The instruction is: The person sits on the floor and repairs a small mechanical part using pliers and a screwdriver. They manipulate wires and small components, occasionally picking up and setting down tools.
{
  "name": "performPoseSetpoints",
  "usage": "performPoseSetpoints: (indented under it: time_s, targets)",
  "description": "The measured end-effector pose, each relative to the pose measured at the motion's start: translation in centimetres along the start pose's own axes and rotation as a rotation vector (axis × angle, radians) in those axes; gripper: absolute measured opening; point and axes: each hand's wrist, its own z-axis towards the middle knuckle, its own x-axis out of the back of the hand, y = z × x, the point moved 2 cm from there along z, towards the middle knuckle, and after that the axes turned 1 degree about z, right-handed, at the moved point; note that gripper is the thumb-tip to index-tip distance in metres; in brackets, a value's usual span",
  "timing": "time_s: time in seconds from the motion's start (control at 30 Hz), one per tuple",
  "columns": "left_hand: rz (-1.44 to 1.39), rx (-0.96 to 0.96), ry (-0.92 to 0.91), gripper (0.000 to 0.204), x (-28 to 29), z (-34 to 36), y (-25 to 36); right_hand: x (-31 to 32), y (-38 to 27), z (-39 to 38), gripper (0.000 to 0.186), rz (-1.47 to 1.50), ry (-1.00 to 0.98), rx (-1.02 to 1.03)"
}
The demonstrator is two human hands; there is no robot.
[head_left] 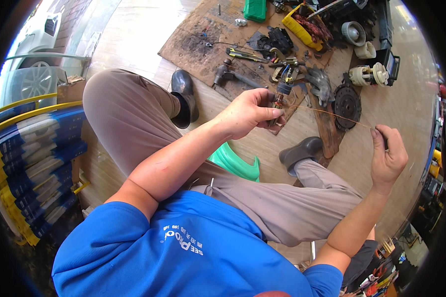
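My left hand grips a small cylindrical part, apparently a motor armature with copper windings and a dark end. A thin copper wire runs from it to my right hand, which pinches it between thumb and forefinger out to the right. Below the held part lies a stained cardboard sheet with a hammer, yellow-and-black tools and grey gloves. A dark round plate sits behind the wire, beside a wooden plank.
A green plastic piece lies between my legs. Around the back right are a yellow container, a green case, a fan wheel and a white pump-like part. A rack of blue-and-yellow packages stands at my left.
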Motion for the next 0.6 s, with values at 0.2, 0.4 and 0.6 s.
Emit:
performPoseSetpoints:
  time_s: [0.2,0.4,0.6]
  targets:
    - [-0.018,-0.038,0.051,0.037,0.0,0.0,0.0,0.2,1.1,-0.1,0.009,0.0,-0.188,-0.147]
    - [0.017,-0.04,0.087,0.039,0.0,-0.3,0.1,-1.6,2.0,-0.7,0.045,-0.052,-0.311,-0.304]
    - [0.077,0.002,0.063,0.041,-0.5,-0.6,0.4,-4.2,-1.3,-0.1,0.05,0.259,-0.168,-0.236]
